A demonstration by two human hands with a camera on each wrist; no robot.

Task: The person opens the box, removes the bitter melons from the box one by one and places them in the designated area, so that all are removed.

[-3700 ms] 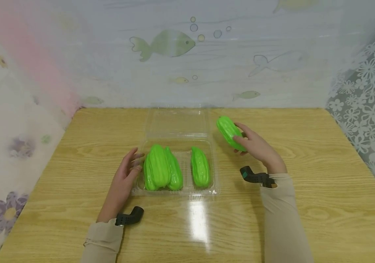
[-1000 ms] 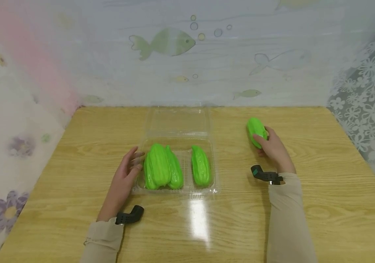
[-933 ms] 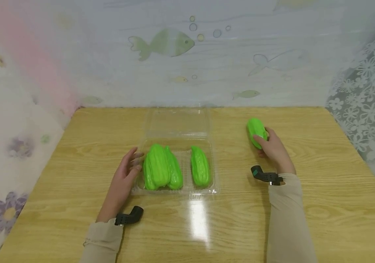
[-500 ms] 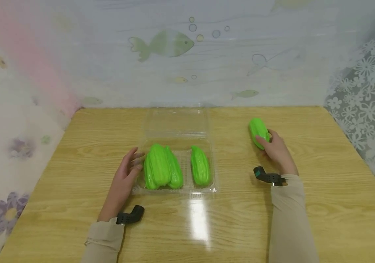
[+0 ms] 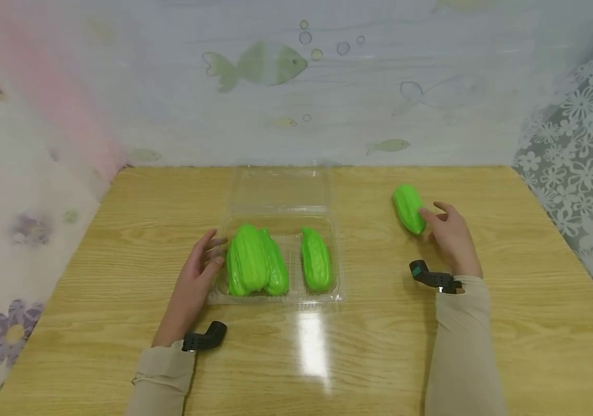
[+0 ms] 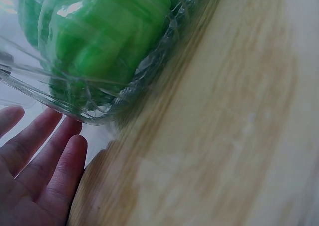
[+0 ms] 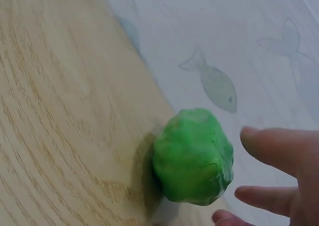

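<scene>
A bright green, ridged bitter melon [image 5: 409, 209], looking like a plastic model, lies on the table at the right. My right hand [image 5: 450, 236] is just beside its right side; the right wrist view shows a gap between the melon [image 7: 193, 157] and the spread fingers [image 7: 266, 198]. Left of centre stands a clear plastic clamshell box [image 5: 293, 297], its lid [image 5: 282, 190] folded back. Inside, one melon [image 5: 251, 257] rests on others at the left, and a single melon [image 5: 316, 260] lies at the right. My left hand [image 5: 196, 276] has its straight fingertips at the box's left wall.
The wooden table [image 5: 374, 352] meets a wall painted with fish [image 5: 270, 62] at the back. Flowered panels flank it left and right. Dark wrist mounts [image 5: 433, 277] stick out from both sleeves.
My right hand carried the melon rightward, away from the box, and set it on the table. In the last half second its fingers came off the melon and drew back right. The left hand stayed.
</scene>
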